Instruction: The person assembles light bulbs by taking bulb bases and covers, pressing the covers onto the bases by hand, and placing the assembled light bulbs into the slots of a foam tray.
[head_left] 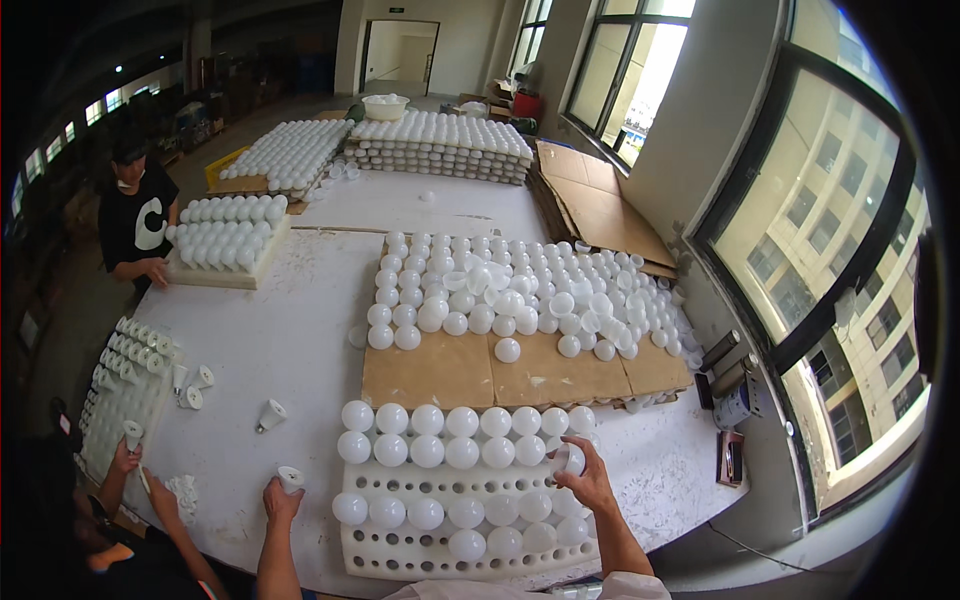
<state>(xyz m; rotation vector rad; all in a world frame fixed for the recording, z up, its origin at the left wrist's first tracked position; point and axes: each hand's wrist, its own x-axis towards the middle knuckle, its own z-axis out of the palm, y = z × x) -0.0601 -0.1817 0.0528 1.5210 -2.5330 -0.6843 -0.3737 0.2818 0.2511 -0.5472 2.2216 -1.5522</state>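
My left hand (281,497) holds a white cone-shaped bulb base (290,477) just left of a white foam tray (400,562) with round holes. My right hand (585,476) grips a white bulb globe (568,460) over the tray's right side. Several white globe bulbs (427,450) stand in rows in the tray's far part, and a few more sit in its near rows.
A brown cardboard sheet (460,370) beyond the tray carries a heap of loose white globes (510,290). Loose bulb bases (270,413) lie on the white table. One person's hands (125,457) work at a foam tray at left; another person (135,215) stands by stacked bulbs.
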